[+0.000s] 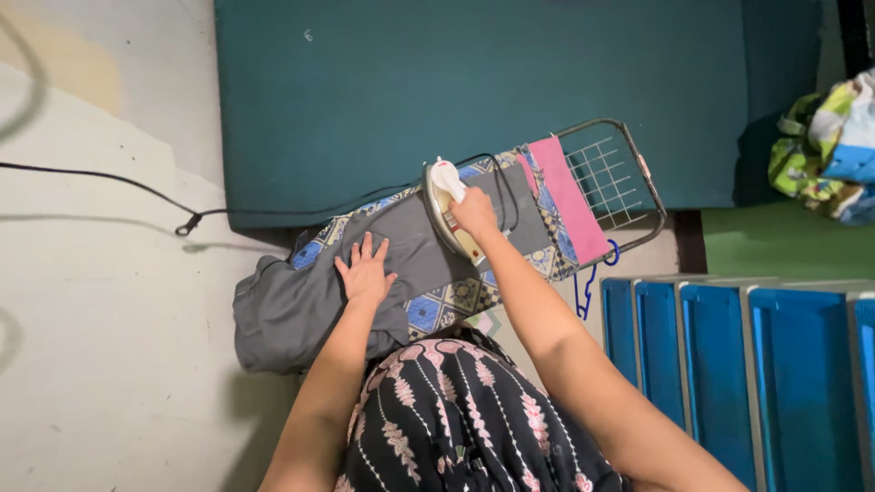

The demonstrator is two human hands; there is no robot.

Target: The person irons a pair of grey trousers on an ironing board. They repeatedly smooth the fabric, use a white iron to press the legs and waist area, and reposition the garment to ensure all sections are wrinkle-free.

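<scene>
A grey garment (310,301) lies spread over an ironing board (456,296) with a blue patterned cover. My left hand (365,271) rests flat on the grey cloth with its fingers spread. My right hand (474,214) grips the handle of a cream and white electric iron (444,200) that sits on the cloth near the middle of the board. A black cord (109,178) runs from the iron off to the left across the floor. Part of the garment hangs off the board's left end.
A pink cloth (570,196) lies by the board's wire iron rest (611,178) on the right. A teal mattress (474,91) lies beyond the board. Blue stacked chairs (747,364) stand at the right, and a colourful bundle (834,150) sits at far right.
</scene>
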